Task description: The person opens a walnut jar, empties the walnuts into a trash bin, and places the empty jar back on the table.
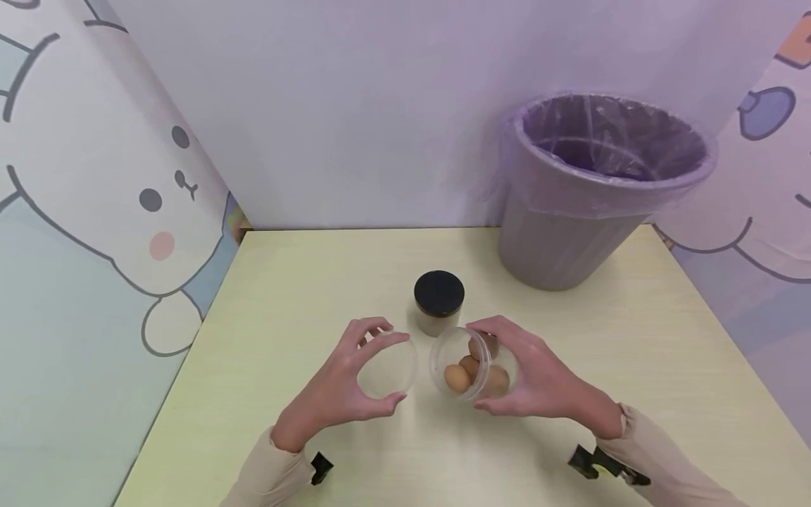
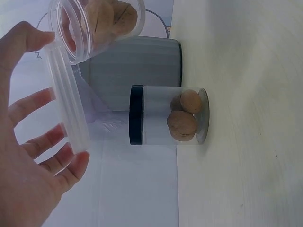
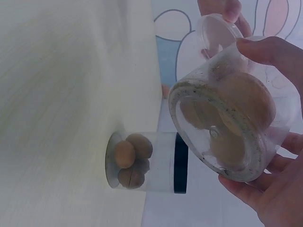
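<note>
My left hand [image 1: 345, 384] grips a clear round lid [image 2: 68, 97] by its rim, thumb on one side and fingers on the other. My right hand [image 1: 538, 377] holds a clear plastic jar [image 3: 222, 123] tipped on its side. Several round brown nuts [image 1: 457, 378] lie inside it, and its open mouth faces the lid, with a small gap between in the head view. Just beyond both hands, a second clear jar [image 2: 158, 116] with a black lid [image 1: 439, 293] stands upright on the table. Brown nuts [image 3: 135, 156] sit at its bottom.
A grey bin [image 1: 564, 239] with a purple-tinted plastic liner [image 1: 608, 193] stands at the table's back right. The pale wooden table [image 1: 304, 282] meets a plain wall at the back. Panels with cartoon animals [image 1: 95, 176] flank both sides.
</note>
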{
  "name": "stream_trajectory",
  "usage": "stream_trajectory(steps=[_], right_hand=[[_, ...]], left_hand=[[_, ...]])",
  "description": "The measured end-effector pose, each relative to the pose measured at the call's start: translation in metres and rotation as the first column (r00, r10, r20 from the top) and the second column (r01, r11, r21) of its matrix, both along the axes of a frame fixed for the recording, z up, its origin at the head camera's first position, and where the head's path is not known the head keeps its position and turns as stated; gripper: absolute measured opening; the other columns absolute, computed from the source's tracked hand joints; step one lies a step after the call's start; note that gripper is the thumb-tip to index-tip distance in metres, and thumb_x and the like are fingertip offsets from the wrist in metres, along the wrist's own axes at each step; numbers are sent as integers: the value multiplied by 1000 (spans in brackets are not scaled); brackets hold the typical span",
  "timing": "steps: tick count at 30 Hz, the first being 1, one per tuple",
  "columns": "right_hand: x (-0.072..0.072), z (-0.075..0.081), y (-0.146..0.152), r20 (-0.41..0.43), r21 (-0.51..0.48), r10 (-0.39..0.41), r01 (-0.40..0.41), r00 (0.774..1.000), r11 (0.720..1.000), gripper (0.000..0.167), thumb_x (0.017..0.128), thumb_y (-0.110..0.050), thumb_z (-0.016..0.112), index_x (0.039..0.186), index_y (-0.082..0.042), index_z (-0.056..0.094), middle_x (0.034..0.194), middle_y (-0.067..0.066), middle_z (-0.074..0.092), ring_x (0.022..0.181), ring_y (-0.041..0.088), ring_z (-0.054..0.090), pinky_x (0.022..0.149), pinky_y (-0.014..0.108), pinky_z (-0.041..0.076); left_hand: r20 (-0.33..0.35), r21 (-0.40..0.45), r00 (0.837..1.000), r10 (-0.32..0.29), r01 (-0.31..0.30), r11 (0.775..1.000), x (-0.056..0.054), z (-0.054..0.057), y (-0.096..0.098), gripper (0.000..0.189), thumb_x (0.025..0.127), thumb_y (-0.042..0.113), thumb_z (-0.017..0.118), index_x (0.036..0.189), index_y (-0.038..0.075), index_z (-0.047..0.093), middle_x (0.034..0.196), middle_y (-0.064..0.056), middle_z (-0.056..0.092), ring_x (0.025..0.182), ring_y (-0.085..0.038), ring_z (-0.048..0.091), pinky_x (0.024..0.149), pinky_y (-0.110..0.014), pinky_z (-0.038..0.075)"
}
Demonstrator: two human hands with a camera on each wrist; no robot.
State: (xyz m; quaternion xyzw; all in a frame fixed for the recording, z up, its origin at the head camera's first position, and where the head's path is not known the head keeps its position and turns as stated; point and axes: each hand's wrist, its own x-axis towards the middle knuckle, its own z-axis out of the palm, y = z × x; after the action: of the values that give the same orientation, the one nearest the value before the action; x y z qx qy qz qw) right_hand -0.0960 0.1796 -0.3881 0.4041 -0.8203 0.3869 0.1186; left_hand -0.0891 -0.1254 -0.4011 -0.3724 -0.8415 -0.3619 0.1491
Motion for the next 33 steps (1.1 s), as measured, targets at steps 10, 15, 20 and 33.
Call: stream_trajectory(steps=[10,15,20,33], right_hand=[[-5,7,6,15,-5,-2,2,1000,1000,93,49,-27,92,130,-10,50,114,-5,57,95,8,55,84,21,43],[-6,11,10,32,2,-14,14,999,1000,92,51,-29,92,131,-10,49,116,-6,56,95,10,55,85,22,43],[-8,16,15,12,-16,-16,16,1000,1000,93,49,-27,93,130,-10,50,118,-6,56,95,12,57,85,20,42],[-13,26,28,4,-16,-46,46,999,999,95,48,-23,93,131,-10,50,120,4,59,97,14,57,88,19,41]], left_hand=[[49,-22,998,38,-37,999,-2,-5,-4,67,64,30,81,127,21,58,124,-1,45,104,-16,41,79,-33,43],[75,-35,996,49,-47,998,-4,-7,-7,68,65,29,81,128,22,57,125,0,45,105,-16,41,79,-34,43],[81,-39,996,49,-46,998,-6,-10,-9,69,65,29,81,129,24,56,125,0,45,105,-16,41,80,-34,43],[110,-85,991,71,-62,994,-9,-16,-16,67,67,29,80,129,24,56,126,1,44,106,-16,40,79,-35,44]])
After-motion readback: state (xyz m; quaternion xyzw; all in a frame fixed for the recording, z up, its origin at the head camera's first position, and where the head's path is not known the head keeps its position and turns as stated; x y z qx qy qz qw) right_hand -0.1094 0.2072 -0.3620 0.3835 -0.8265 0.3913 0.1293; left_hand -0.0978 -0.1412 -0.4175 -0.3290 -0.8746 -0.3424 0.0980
